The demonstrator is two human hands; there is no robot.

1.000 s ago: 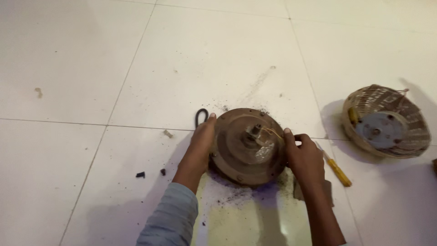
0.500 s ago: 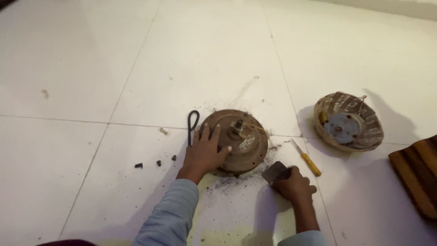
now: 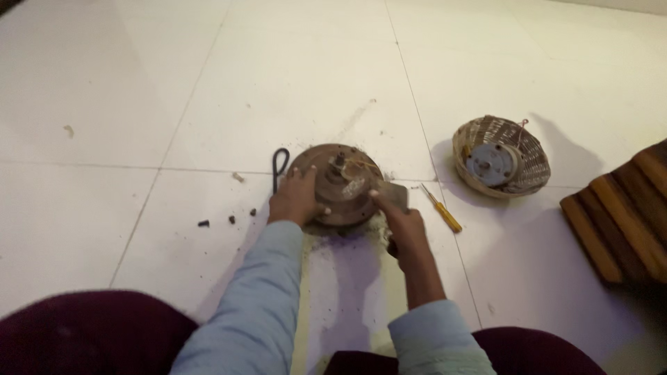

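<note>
On white floor tiles: left hand [image 3: 295,198] steadying round rusty metal motor housing [image 3: 337,184]; right hand [image 3: 403,222] newly gripping flat grey tool [image 3: 392,198] (earlier empty-handed, both palms on housing).

Counts: two hands, left hand [image 3: 295,200] and right hand [image 3: 403,226]. One round rusty motor housing [image 3: 340,184]. One flat grey tool head [image 3: 394,196] in the right hand. One yellow-handled screwdriver [image 3: 442,210]. One wound stator [image 3: 501,163]. One black loop [image 3: 279,167]. Three small dark bits [image 3: 229,220] on the floor. One slatted wooden piece [image 3: 622,219].
</note>
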